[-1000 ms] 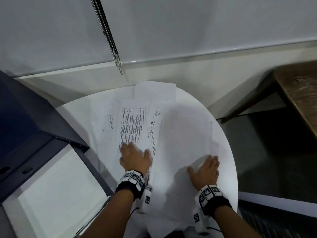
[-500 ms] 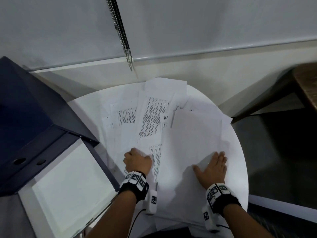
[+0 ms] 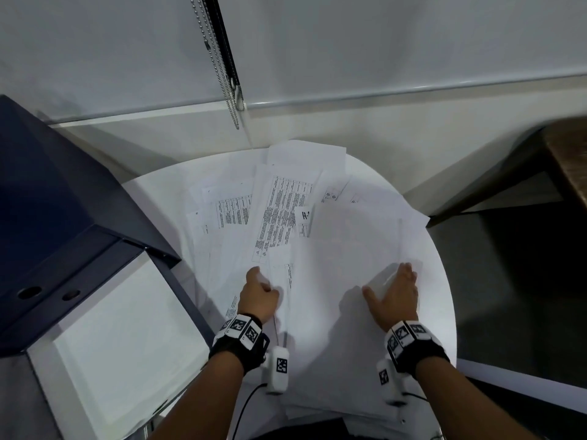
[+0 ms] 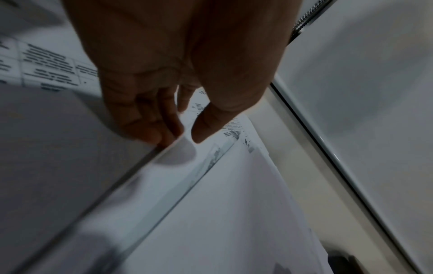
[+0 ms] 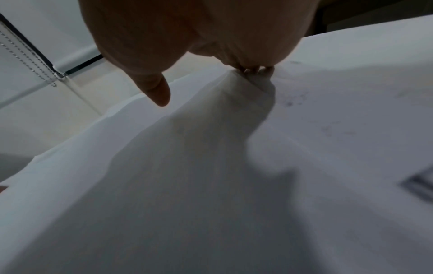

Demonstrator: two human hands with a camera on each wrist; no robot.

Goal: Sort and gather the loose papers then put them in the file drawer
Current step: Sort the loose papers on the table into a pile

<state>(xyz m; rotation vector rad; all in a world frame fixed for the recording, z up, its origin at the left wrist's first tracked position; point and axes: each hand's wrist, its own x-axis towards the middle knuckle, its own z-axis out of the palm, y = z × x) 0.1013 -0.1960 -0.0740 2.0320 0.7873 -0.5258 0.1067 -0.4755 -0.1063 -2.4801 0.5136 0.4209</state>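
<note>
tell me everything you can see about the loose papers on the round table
The loose papers are thin white sheets, fanned and overlapping across the round white table. Several on the left show printed tables of small dark text; those on the right look blank. Some hang past the table's near edge. The left hand pinches the edge of a sheet between thumb and fingers, lifting it. The right hand rests flat on the blank sheets.

Loose papers point(image 3: 317, 236) cover most of the round table point(image 3: 444, 312), leaving bare strips along its left and right rims. The dark cabinet point(image 3: 63, 217) seems to press against the left edge; a hanging bead chain point(image 3: 222, 74) dangles behind.
</note>
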